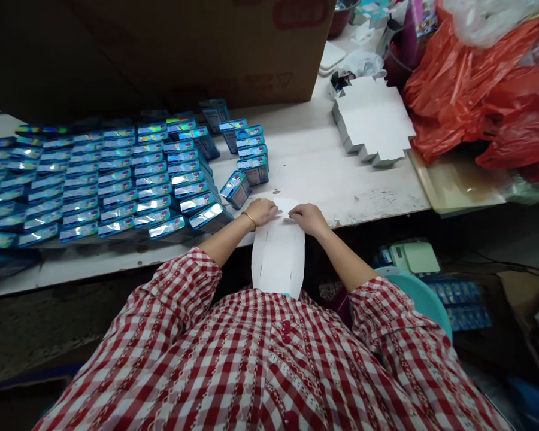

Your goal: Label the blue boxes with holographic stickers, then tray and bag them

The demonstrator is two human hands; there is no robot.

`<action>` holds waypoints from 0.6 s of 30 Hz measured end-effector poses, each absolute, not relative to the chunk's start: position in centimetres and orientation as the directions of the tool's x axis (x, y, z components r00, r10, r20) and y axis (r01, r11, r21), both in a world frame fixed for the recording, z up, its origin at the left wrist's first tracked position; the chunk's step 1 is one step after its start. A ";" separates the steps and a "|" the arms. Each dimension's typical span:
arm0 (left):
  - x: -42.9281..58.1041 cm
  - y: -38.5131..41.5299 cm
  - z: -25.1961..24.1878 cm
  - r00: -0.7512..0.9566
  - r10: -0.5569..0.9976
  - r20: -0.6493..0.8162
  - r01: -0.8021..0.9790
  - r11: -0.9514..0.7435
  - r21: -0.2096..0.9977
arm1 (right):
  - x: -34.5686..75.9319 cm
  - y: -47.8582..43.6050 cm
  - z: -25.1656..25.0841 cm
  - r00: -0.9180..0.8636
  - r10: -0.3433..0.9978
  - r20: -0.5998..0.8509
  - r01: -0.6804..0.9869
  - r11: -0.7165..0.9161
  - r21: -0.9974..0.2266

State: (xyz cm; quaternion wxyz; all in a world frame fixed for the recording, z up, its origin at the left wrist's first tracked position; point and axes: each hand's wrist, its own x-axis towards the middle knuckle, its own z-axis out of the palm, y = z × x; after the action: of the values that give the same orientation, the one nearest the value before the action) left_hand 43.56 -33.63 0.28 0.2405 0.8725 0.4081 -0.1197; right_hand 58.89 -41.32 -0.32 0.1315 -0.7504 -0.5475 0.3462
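A long white cardboard blank (pixel 278 257) with curved sides and small slits runs from the table's front edge to my lap. At its far end, my left hand (pixel 261 212) has its fingers closed on the left side of the card. Opposite it, my right hand (pixel 309 218) pinches a small flap on the right side. Just beyond my left hand, a small blue box (pixel 236 189) stands at an angle on the table. The card's near end is against my checked shirt.
Rows of blue boxes (pixel 117 179) fill the table's left side. A large brown carton (pixel 197 54) stands behind them. At the right lie a stack of white cardboard blanks (pixel 377 120) and red plastic bags (pixel 467 90). A turquoise basin (pixel 424 299) sits below the table.
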 end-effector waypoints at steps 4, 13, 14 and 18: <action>43.7 -33.1 -0.9 0.596 0.672 -0.440 0.802 -0.470 0.368 | 58.4 -40.7 -0.5 0.200 0.899 -0.390 0.755 -0.395 -0.523; 42.6 -32.2 -2.8 0.523 0.740 -0.423 0.777 -0.211 0.593 | 58.7 -40.4 -0.7 0.262 0.846 -0.464 0.745 -0.483 -0.460; 42.5 -32.1 -2.9 0.522 0.732 -0.439 0.769 -0.180 0.613 | 58.7 -40.4 -0.7 0.264 0.846 -0.464 0.737 -0.487 -0.469; 42.3 -32.3 -3.1 0.508 0.742 -0.438 0.787 -0.192 0.587 | 58.4 -40.8 -1.3 0.270 0.846 -0.460 0.645 -0.514 -0.566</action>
State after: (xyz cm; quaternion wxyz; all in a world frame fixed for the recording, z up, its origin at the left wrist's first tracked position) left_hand 42.29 -32.26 -3.08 0.3981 0.7716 0.4953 -0.0279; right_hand 58.39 -40.77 -1.31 0.1345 -0.7853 -0.4745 0.3743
